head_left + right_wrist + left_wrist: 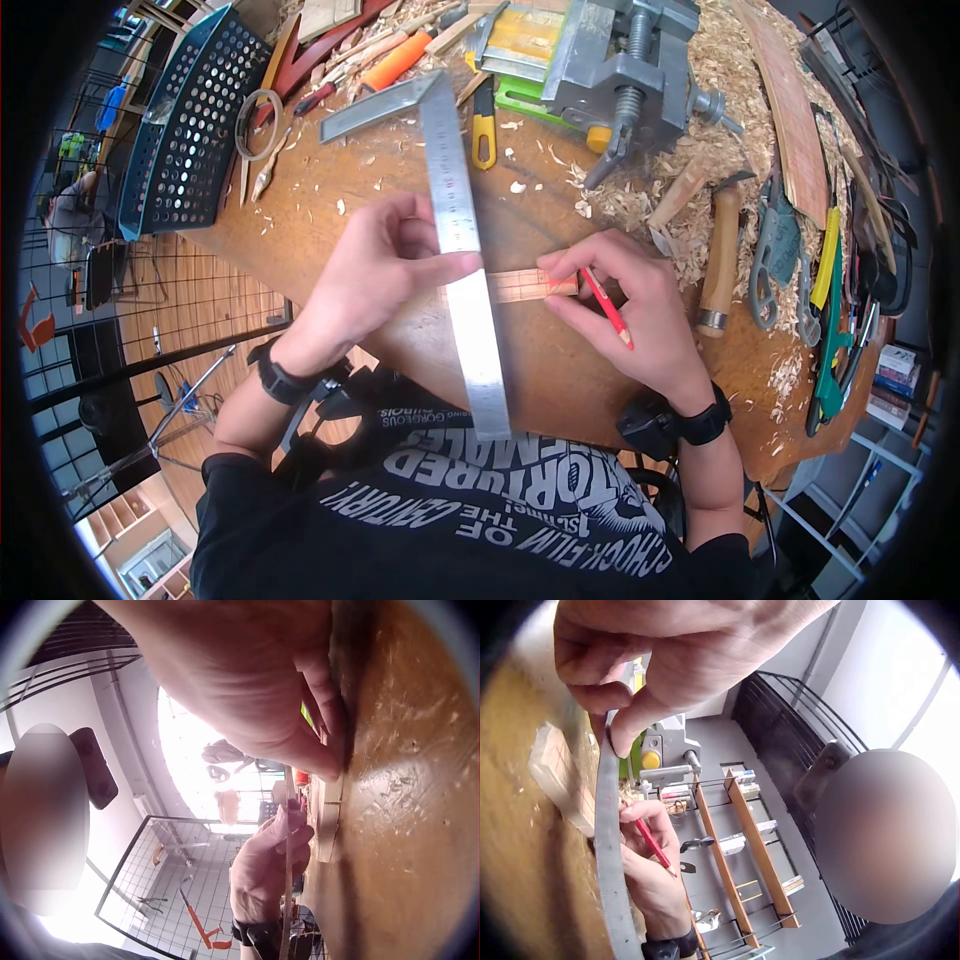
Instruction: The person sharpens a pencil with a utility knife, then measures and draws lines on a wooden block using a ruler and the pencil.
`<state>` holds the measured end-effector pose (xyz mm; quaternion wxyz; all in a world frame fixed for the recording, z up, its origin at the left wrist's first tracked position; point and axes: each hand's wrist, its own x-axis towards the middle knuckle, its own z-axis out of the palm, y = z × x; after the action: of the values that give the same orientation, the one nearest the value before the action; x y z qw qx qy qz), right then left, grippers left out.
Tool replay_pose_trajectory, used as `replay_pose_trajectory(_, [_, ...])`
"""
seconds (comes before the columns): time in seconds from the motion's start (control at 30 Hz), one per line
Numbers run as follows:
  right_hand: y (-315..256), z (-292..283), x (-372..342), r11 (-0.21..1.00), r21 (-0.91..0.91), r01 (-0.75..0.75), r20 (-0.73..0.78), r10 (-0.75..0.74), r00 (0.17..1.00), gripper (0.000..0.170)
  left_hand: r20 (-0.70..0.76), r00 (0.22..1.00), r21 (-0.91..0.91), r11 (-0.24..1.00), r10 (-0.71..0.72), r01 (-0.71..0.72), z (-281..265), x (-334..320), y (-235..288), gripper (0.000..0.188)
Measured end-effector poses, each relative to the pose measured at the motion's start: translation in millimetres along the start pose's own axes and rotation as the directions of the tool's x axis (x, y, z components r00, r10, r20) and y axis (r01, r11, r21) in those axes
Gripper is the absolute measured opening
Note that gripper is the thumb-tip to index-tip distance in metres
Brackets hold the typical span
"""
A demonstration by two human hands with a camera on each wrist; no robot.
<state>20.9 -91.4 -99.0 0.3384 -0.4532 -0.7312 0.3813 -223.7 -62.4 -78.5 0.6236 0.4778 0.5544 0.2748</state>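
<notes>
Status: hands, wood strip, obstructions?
Left hand grips metal square. Right hand pinches wood strip near one end, red pencil in same hand. Square's blade crosses strip in head view, hiding part; vise beyond, clear of strip.

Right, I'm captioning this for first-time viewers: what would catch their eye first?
Probably the long metal square, held by the left hand at the centre. Next, the red pencil in the right hand, whose fingertips touch a small wooden piece; beyond, the bulky grey vise beside pale shavings.
</notes>
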Motion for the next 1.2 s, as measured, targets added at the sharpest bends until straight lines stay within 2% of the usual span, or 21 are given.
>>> replay_pose_trajectory(0.1, [-3,4,-1,0.999,0.036,0.009,0.014,-0.009,1.000,0.021,0.056,0.998,0.056,0.998,0.014,-0.017,10,6,1,0.028])
replay_pose_trajectory(0.2, [-5,4,-1,0.999,0.038,-0.019,0.044,0.017,0.999,0.021,0.066,0.998,0.084,0.996,-0.015,0.009,15,9,2,0.028])
replay_pose_trajectory(0.33, [-4,6,-2,0.998,0.056,-0.024,0.054,0.021,0.998,0.022,0.065,0.998,0.169,0.985,0.020,-0.031,19,13,-4,0.029])
replay_pose_trajectory(0.47, [-3,10,-1,0.998,0.066,-0.001,0.051,-0.003,0.999,0.021,0.052,0.997,0.150,0.987,0.050,-0.057,22,15,-8,0.031])
replay_pose_trajectory(0.53, [-3,11,-1,0.997,0.072,0.014,0.054,-0.018,0.998,0.021,0.043,0.998,0.214,0.975,0.044,-0.052,22,16,-9,0.033])
replay_pose_trajectory(0.7, [-5,10,-1,0.990,0.122,-0.065,0.073,0.056,0.996,0.023,0.027,1.000,0.238,0.971,0.004,-0.011,24,15,-2,0.035])
replay_pose_trajectory(0.83, [1,12,-3,0.986,0.154,-0.068,0.061,0.059,0.996,0.025,0.022,1.000,0.246,0.969,0.001,-0.007,24,18,-6,0.034])
replay_pose_trajectory(0.9, [1,12,-4,0.972,0.185,-0.147,0.072,0.136,0.988,0.027,0.024,1.000,0.251,0.968,0.003,-0.009,24,17,-5,0.034])
replay_pose_trajectory(1.2, [2,14,-4,0.977,0.168,-0.129,0.041,0.124,0.991,0.028,0.033,0.999,0.280,0.960,0.011,-0.020,25,19,-7,0.033])
